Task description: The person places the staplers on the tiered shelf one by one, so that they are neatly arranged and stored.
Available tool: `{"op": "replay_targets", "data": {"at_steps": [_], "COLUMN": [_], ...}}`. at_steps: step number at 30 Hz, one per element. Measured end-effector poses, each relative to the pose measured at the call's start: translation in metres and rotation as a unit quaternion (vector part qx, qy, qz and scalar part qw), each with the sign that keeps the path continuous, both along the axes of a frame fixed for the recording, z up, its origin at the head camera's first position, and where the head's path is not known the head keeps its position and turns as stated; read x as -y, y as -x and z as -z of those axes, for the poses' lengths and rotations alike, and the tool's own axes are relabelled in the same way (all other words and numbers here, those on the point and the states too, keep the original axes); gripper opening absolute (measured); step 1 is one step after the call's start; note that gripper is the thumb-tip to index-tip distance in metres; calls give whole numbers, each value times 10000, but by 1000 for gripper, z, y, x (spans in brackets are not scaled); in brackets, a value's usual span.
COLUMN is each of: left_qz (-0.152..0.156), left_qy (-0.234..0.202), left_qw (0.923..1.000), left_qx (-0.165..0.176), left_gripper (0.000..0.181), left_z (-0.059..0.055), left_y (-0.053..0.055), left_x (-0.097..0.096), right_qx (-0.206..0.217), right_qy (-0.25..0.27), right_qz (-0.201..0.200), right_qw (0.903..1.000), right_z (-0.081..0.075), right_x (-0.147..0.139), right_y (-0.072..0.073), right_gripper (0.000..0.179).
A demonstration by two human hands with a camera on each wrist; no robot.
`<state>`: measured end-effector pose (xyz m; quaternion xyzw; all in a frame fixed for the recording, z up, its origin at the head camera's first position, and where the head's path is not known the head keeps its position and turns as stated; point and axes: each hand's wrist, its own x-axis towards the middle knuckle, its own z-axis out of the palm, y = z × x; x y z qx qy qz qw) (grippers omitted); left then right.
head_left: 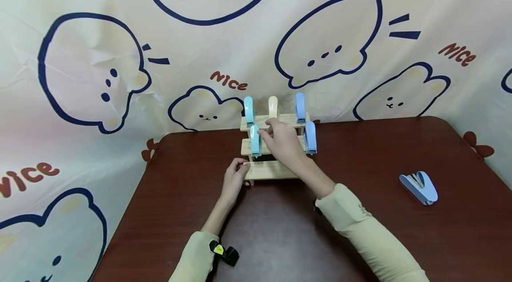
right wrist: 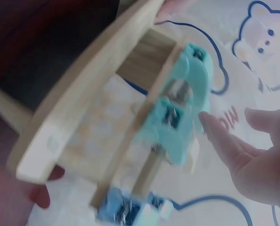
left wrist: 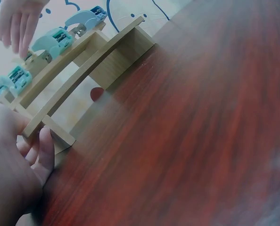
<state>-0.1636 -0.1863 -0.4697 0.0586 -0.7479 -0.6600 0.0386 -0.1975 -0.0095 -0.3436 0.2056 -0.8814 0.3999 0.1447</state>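
Observation:
A three-tier wooden stand (head_left: 270, 171) is at the far edge of the table. My left hand (head_left: 234, 180) grips the left end of its lowest shelf, fingers curled beneath the board in the left wrist view. On the middle shelf a teal stapler (head_left: 254, 141) stands upright at the left and a blue stapler (head_left: 310, 138) at the right. Up on the top shelf are another teal stapler (head_left: 249, 111), a cream stapler (head_left: 273, 107) and a blue one. My right hand (head_left: 283, 143) has its fingers loosely extended, one fingertip right beside the middle-shelf teal stapler.
Another blue stapler (head_left: 419, 188) lies on the dark wood table (head_left: 360, 162) at the right. Behind the stand hangs a pale cloth (head_left: 256, 51) printed with cartoon outlines. The lowest shelf carries no stapler.

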Motion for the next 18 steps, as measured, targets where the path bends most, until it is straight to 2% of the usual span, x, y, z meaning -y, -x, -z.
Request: {"op": "replay_targets", "data": {"at_steps": [4,11,15,18], "left_qz": [-47,-6,-36,-58], "left_qy": [48,68,73,56], "left_qw": [10000,10000,10000,10000], "left_qx": [10,30,-16,-27], "left_gripper": [25,25,26,25], "left_z": [-1,2,2,1], "left_y": [0,0,1,1], "left_x": [1,0,0,0], "right_qx": [-184,-785,-534,-304], "right_qy": [331,1007,1511,1645], "right_qz": [-65,351,614,841], "right_qw": [9993,9912,9852,9823], "right_z": [-6,0,6,10], "right_x": [-24,-79,-113,-140], "right_y": [-5,-8,-9,-9], "right_gripper": [30,15,18,25]}}
